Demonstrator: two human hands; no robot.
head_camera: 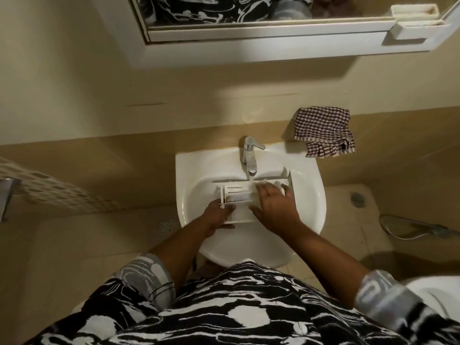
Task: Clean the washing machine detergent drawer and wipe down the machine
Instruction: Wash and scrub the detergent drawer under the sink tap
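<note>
I'm at the sink, with the detergent drawer lying across the basin, its long side just under the tap. That way the water lands inside the compartments and the run-off goes down the bowl and not onto the floor. There looks to be a thin stream falling from the spout onto the drawer's far edge, though it's faint.

My left hand grips the drawer's near left corner, thumb on top and fingers curled under the edge. It steadies the drawer so it doesn't skate about on the wet porcelain. My right hand is spread flat, fingers straight and fanned over the right-hand compartment, palm down. I reckon that's me rubbing the residue loose under the flow.

The compartments on the left are uncovered: white dividers and a small insert. I can't tell whether any detergent or water is sitting in them. My right hand hides the compartment beneath it.

The checked cloth sits crumpled on the tiled ledge behind the sink, well apart from the basin. It's dry and out of the splash, which I judge is for wiping down the machine, not yet begun.
</note>
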